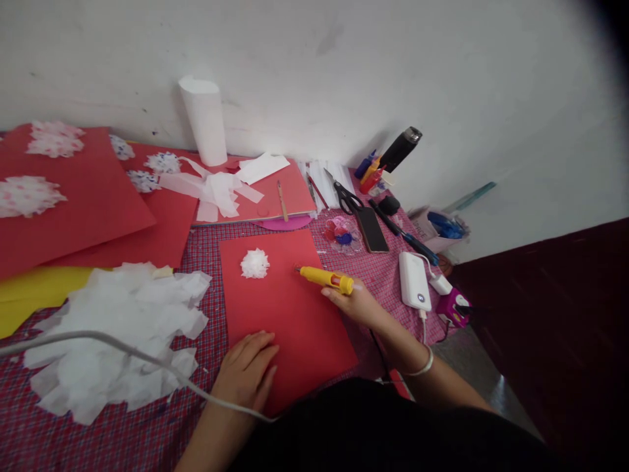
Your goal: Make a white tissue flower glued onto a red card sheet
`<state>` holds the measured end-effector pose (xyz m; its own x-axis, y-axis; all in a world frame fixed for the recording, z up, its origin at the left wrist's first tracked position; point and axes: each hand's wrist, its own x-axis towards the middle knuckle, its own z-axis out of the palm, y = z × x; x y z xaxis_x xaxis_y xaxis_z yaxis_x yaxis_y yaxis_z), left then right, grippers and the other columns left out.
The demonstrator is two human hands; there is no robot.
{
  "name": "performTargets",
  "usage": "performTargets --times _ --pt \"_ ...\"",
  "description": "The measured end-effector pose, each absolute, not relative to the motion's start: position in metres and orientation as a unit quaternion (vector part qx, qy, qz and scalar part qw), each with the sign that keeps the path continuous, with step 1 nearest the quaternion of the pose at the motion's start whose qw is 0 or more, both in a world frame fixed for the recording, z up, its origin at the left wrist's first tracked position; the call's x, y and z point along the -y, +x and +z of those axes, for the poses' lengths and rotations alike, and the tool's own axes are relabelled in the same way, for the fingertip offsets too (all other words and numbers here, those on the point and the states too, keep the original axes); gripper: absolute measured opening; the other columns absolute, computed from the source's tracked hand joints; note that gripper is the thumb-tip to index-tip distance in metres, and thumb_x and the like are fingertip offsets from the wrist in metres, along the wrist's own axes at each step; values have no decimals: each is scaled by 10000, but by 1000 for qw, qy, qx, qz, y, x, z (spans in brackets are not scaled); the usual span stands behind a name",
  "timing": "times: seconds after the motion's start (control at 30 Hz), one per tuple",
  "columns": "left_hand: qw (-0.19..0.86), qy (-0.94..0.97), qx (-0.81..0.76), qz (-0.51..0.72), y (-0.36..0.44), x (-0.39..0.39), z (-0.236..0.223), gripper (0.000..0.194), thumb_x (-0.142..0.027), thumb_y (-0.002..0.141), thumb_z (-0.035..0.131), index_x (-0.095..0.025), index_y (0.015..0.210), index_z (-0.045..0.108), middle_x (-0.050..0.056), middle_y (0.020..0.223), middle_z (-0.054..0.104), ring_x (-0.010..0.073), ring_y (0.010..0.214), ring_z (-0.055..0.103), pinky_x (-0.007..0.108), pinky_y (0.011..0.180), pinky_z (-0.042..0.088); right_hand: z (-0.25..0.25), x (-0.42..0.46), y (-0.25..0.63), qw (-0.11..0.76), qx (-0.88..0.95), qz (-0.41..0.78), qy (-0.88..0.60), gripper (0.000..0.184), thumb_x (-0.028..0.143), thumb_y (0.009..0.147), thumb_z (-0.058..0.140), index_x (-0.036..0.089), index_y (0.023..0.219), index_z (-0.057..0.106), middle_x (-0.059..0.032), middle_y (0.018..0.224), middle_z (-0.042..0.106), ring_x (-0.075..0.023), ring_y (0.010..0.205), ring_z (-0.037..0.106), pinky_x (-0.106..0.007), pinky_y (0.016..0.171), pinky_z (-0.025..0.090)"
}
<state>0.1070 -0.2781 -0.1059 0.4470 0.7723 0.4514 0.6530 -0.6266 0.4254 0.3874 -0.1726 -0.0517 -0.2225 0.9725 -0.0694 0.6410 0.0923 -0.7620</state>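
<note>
My right hand (357, 304) is closed around a yellow glue gun (325, 278), its tip pointing left over a red paper sheet (289, 321). A small white tissue flower (255, 263) sits on the sheet's upper part, just left of the gun's tip. Lying flat with fingers stretched out, my left hand (248, 373) presses the sheet's lower left edge. The sheet rests on a red-checked cloth (122, 439).
A heap of white tissue pieces (118, 334) lies to the left, with a white cable (98, 341) across it. Red sheets with paper flowers (69, 196) lie behind. Scissors (346, 196), a phone (372, 229), a white power bank (414, 280) and a white paper roll (205, 121) stand toward the wall.
</note>
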Motion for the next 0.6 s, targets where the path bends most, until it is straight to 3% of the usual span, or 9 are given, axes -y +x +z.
performTargets --times 0.3,0.6 --pt "93 841 -429 315 107 279 -103 253 -155 923 538 -167 1150 648 104 1174 719 234 1105 670 378 957 561 -58 169 387 238 681 390 -572 342 471 877 593 208 1073 689 -38 817 665 -174 713 575 -276 629 472" --pt "102 842 -430 309 106 280 -102 260 -142 911 534 -162 1134 667 106 1176 722 233 1107 672 368 973 553 -59 165 385 247 669 353 -605 365 508 843 599 161 923 673 -38 732 617 -167 641 538 -287 590 446"
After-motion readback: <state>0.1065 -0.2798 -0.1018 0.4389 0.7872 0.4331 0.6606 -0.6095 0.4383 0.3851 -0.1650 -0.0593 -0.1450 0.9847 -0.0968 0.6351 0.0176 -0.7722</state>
